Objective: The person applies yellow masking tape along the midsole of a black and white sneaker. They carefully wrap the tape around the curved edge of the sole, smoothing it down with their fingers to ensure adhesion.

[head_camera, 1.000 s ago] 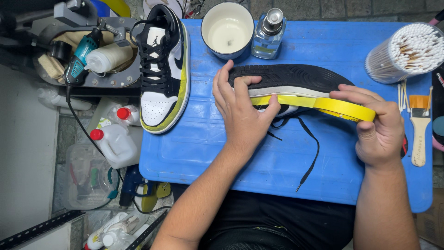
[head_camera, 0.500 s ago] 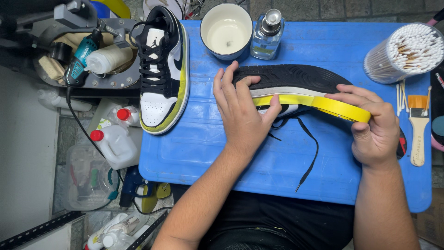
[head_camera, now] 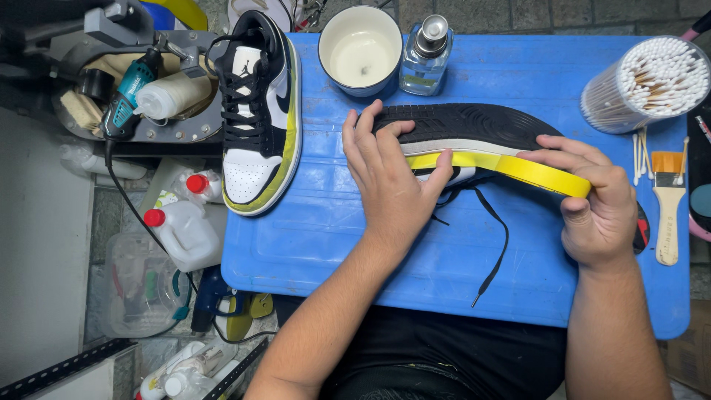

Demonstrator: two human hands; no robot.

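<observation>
Shoe in hand: a sneaker (head_camera: 463,126) lies on its side across the middle of the blue surface (head_camera: 333,244), black tread facing the far edge, white midsole below it.
Tape: a yellow strip (head_camera: 511,167) runs along the midsole from near the left thumb to the right fingers, its right end lifted off the shoe.
Left hand (head_camera: 389,181): fingers spread flat over the shoe's left end, thumb pressed on the yellow strip; holding the shoe down.
Right hand (head_camera: 596,204): curled narrow, pinching the right end of the strip.
Lace: a black lace (head_camera: 498,252) trails from the shoe toward the near edge.
Far edge: a white cup (head_camera: 361,52) and a glass bottle (head_camera: 426,55) stand just beyond the shoe.
Left edge: a second sneaker (head_camera: 255,111) stands upright, its toe reaching the edge.
Right edge: a tub of cotton swabs (head_camera: 652,81) and a brush (head_camera: 669,204).
Open room: bare blue between the hands and the near edge, and between the two shoes.
</observation>
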